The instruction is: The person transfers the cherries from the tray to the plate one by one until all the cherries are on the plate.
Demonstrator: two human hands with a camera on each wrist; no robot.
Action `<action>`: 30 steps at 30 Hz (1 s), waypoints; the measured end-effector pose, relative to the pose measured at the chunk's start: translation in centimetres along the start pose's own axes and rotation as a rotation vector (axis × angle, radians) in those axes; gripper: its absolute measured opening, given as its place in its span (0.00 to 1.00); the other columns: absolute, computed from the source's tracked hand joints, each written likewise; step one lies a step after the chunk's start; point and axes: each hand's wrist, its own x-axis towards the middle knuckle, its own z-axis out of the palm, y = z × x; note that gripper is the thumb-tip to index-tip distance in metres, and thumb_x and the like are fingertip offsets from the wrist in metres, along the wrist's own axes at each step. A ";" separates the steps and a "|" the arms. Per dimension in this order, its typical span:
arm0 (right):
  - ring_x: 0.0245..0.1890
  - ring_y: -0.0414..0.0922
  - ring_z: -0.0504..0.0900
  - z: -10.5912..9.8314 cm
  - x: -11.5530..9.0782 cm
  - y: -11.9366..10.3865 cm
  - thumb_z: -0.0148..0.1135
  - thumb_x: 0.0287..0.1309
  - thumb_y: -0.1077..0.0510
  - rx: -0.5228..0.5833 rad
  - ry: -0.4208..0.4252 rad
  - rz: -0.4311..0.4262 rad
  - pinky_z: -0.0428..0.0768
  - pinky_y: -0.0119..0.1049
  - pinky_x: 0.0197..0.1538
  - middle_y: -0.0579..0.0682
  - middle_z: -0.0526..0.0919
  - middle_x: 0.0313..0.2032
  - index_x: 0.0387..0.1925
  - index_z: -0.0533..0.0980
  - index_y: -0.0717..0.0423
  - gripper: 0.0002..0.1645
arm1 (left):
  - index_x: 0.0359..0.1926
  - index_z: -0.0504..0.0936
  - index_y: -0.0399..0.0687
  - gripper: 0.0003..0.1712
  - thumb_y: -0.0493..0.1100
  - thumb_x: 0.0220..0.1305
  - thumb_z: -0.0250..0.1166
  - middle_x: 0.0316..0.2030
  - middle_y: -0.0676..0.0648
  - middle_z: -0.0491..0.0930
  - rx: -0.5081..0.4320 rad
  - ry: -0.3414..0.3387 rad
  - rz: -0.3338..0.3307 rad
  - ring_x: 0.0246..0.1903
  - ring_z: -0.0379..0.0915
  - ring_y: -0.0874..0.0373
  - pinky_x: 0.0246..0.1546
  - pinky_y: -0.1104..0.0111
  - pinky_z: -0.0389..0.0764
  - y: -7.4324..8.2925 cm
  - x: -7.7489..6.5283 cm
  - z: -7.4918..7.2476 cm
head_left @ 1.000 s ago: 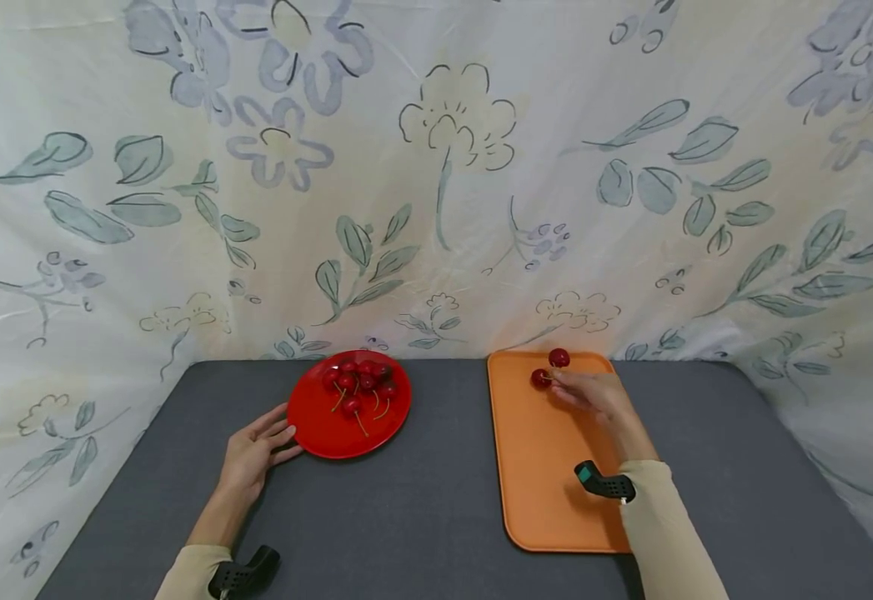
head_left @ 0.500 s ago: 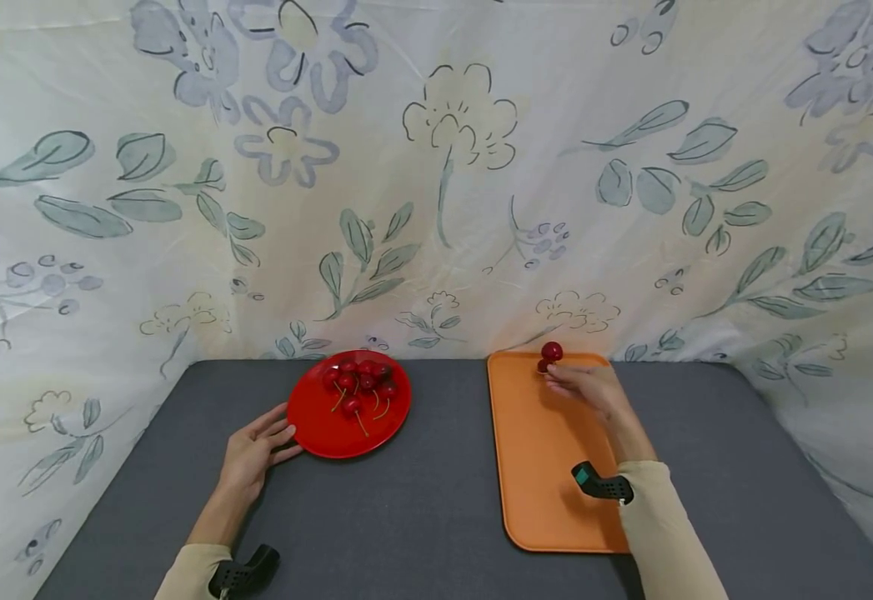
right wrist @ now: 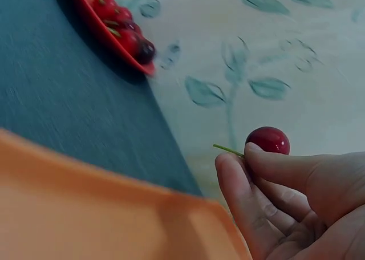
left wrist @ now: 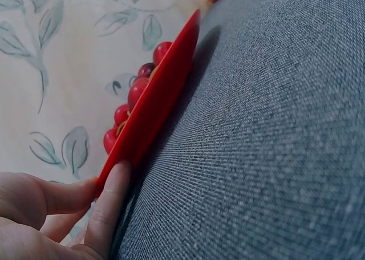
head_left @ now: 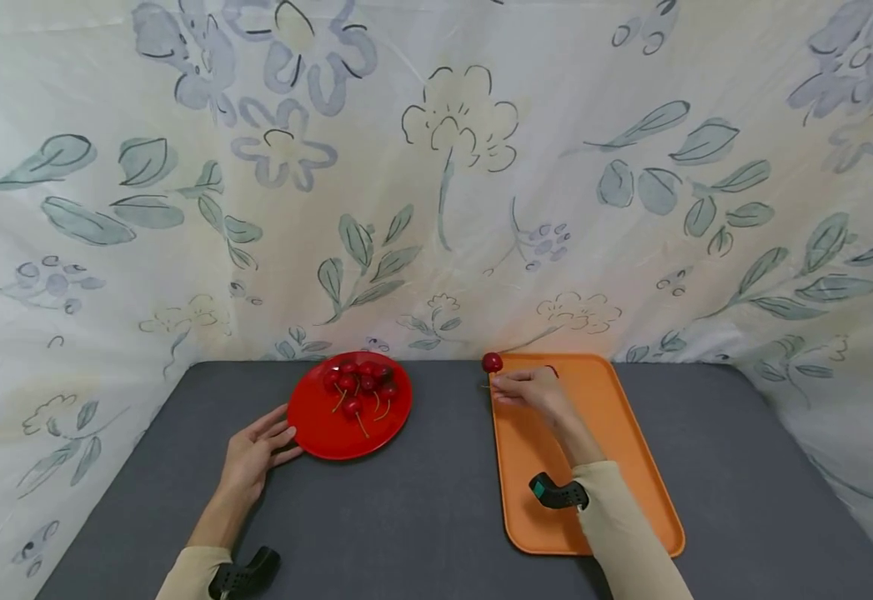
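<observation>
Between thumb and fingertips, my right hand [head_left: 534, 392] pinches a dark red cherry [right wrist: 268, 140] near its green stem, above the left far corner of the orange tray [head_left: 514, 500]. The other cherry [head_left: 552, 370] on that tray is mostly hidden behind this hand in the head view. On the left, my left hand [head_left: 250, 454] holds the near left rim of a round red plate [head_left: 338, 442], its thumb and finger meeting at the edge in the left wrist view. Several stemmed cherries [head_left: 366, 383] lie clustered toward the plate's far side.
A dark grey cloth-covered table [head_left: 436, 483] lies under plate and tray, with a stretch of cloth between them. Behind the far edge hangs a floral curtain [head_left: 444, 208], which also runs down both sides.
My right hand has picked up a cherry at the tray's far end and carried it left to the tray's far left corner. The left hand and plate have stayed in place.
</observation>
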 end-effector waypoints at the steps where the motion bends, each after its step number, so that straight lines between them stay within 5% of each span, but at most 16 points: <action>1: 0.34 0.45 0.88 0.5 0.2 0.0 0.62 0.65 0.61 0.003 -0.004 0.008 0.85 0.42 0.47 0.59 0.87 0.36 0.50 0.78 0.75 0.19 | 0.74 0.58 0.41 0.33 0.32 0.71 0.55 0.68 0.30 0.61 -0.001 0.001 -0.003 0.40 0.81 0.69 0.46 0.65 0.85 0.0 0.0 0.0; 8: 0.32 0.42 0.87 3.3 1.1 0.0 0.61 0.65 0.63 0.025 -0.047 0.003 0.86 0.35 0.42 0.64 0.86 0.40 0.50 0.77 0.78 0.19 | 0.74 0.58 0.40 0.33 0.32 0.71 0.56 0.68 0.30 0.61 -0.011 -0.014 0.003 0.41 0.80 0.70 0.46 0.65 0.84 -0.2 0.2 0.0; 30: 0.27 0.47 0.87 14.7 1.3 -1.2 0.67 0.58 0.66 0.021 -0.170 -0.006 0.87 0.41 0.38 0.63 0.86 0.31 0.37 0.83 0.74 0.11 | 0.74 0.58 0.41 0.33 0.33 0.71 0.56 0.67 0.32 0.63 -0.004 -0.021 0.004 0.42 0.80 0.70 0.47 0.63 0.84 -0.3 0.3 -0.2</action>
